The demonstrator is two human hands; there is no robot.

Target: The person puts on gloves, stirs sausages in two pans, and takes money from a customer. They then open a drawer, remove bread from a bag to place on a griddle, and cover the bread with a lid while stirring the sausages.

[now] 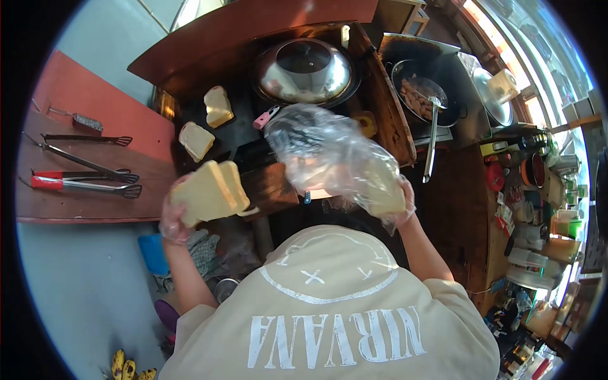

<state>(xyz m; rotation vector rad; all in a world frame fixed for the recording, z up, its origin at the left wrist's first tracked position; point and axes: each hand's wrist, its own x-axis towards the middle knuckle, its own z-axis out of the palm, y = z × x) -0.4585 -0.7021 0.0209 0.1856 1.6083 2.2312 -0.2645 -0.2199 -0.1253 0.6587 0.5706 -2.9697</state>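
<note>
Bread slices (pixel 212 190) probably want a light, flat grip, so the stack neither crushes nor fans apart; the gloved left hand (pixel 174 218) pinches them by their lower edge, just below the dark griddle (pixel 244 123); the right hand (pixel 398 201) is closed round a plastic bag (pixel 323 149) with more bread inside, at the griddle's lower right; one toast piece (pixel 218 106) and its neighbour (pixel 195 140) lie on the griddle, well above the held stack.
</note>
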